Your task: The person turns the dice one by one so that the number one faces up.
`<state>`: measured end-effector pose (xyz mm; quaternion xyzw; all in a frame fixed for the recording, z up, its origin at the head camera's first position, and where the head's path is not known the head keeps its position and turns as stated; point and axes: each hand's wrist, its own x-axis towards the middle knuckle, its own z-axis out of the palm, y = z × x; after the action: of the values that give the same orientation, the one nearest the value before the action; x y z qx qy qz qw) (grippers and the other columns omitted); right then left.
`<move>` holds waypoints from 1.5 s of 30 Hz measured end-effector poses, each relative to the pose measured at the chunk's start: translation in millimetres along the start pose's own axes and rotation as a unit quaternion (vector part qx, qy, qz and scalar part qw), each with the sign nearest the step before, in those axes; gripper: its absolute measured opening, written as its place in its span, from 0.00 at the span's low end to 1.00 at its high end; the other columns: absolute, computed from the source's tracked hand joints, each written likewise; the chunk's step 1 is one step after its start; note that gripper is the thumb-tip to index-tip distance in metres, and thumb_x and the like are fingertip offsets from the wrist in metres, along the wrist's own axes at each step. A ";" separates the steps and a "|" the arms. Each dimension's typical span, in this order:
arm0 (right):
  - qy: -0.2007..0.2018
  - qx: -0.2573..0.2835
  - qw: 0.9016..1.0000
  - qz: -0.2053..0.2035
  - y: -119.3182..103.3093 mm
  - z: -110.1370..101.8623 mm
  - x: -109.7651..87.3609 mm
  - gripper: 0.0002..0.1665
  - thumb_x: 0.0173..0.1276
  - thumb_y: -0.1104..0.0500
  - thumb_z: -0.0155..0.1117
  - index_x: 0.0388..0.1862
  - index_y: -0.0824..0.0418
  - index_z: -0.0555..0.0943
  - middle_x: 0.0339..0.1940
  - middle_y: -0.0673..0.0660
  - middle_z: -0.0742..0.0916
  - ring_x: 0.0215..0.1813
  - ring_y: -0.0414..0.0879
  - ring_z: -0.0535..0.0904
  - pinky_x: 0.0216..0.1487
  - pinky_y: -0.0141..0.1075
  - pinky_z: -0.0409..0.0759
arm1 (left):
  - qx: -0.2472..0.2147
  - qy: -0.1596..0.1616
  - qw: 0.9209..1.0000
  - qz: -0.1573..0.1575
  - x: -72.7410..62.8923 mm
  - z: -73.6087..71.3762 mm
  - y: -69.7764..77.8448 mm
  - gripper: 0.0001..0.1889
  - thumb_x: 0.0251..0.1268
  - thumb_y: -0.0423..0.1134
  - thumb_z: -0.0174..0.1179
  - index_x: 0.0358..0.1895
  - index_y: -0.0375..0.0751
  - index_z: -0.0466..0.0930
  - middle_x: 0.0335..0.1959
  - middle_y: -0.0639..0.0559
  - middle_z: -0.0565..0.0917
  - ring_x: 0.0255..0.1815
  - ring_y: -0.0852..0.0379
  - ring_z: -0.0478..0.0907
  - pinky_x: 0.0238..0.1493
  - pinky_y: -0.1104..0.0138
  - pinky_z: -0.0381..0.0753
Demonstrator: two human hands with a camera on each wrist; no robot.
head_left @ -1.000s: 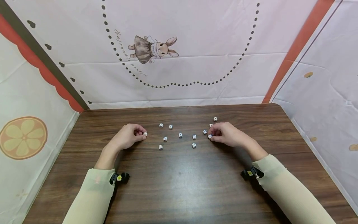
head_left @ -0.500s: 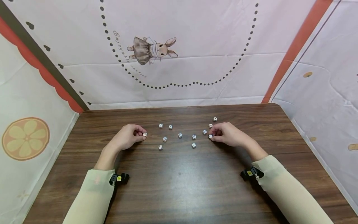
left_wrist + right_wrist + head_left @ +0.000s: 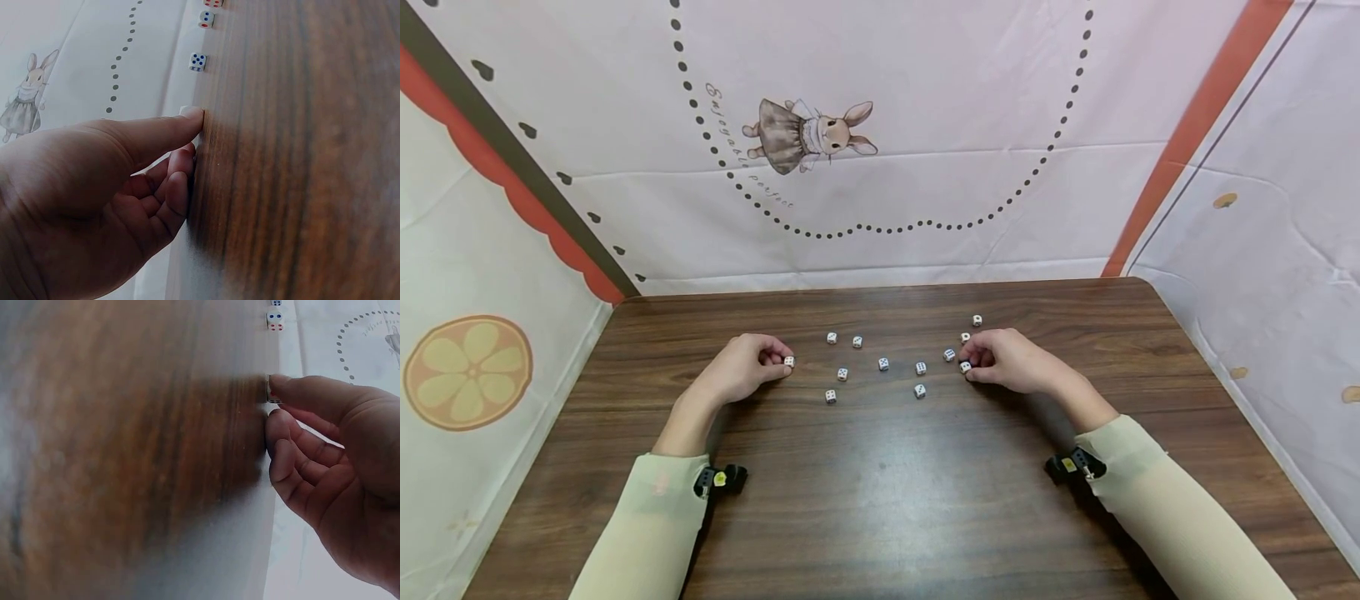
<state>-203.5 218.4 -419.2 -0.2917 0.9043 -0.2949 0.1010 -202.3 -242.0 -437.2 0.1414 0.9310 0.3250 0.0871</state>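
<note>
My left hand (image 3: 743,367) pinches a white die (image 3: 789,362) between thumb and fingers at the left of the dice. In the left wrist view the thumb hides most of that die (image 3: 190,111). At the right, my right hand (image 3: 1011,360) pinches another white die (image 3: 966,367), partly covered by the thumb in the right wrist view. Close beside the right fingers lie a die (image 3: 949,355) and, just behind, a further die (image 3: 966,337). Several more dice are spread between the hands, among them one near the middle (image 3: 883,364).
A lone die (image 3: 977,320) lies farthest back on the right. Two dice, a rear one (image 3: 832,337) and a front one (image 3: 831,397), lie right of the left hand. The brown wooden table (image 3: 880,500) meets a printed white cloth (image 3: 925,192) behind and at both sides.
Both hands stay nearly still on their dice. The right hand's die shows slightly turned compared with one second ago. The other dice keep their places.
</note>
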 end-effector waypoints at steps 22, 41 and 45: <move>0.011 -0.053 0.999 0.008 -8.1 5.8 7.9 0.05 0.66 0.61 0.75 0.35 0.56 0.85 0.27 0.44 0.84 0.33 0.40 0.79 0.41 0.41 0.80 | -0.001 -0.001 1.000 0.000 -0.6 -0.4 1.4 0.06 0.71 0.36 0.71 0.45 0.40 0.88 0.35 0.51 0.84 0.38 0.54 0.78 0.44 0.60 0.77; 0.006 -0.010 1.000 0.003 0.0 1.3 3.1 0.04 0.69 0.64 0.74 0.40 0.57 0.87 0.30 0.45 0.86 0.36 0.41 0.81 0.43 0.40 0.80 | -0.003 -0.008 1.000 -0.003 -0.4 -1.3 2.0 0.06 0.72 0.37 0.70 0.46 0.40 0.88 0.36 0.51 0.84 0.38 0.54 0.78 0.44 0.59 0.77; 0.006 -0.008 1.000 0.003 2.5 0.6 2.1 0.04 0.69 0.64 0.75 0.40 0.57 0.87 0.29 0.45 0.86 0.35 0.40 0.81 0.41 0.39 0.79 | 0.001 -0.001 1.000 0.001 -0.2 -1.2 2.0 0.05 0.71 0.36 0.71 0.45 0.39 0.88 0.34 0.52 0.84 0.38 0.55 0.78 0.43 0.60 0.77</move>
<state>-206.1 218.5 -421.2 -0.2881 0.9079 -0.2895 0.0940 -202.1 -241.2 -435.0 0.1427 0.9312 0.3239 0.0873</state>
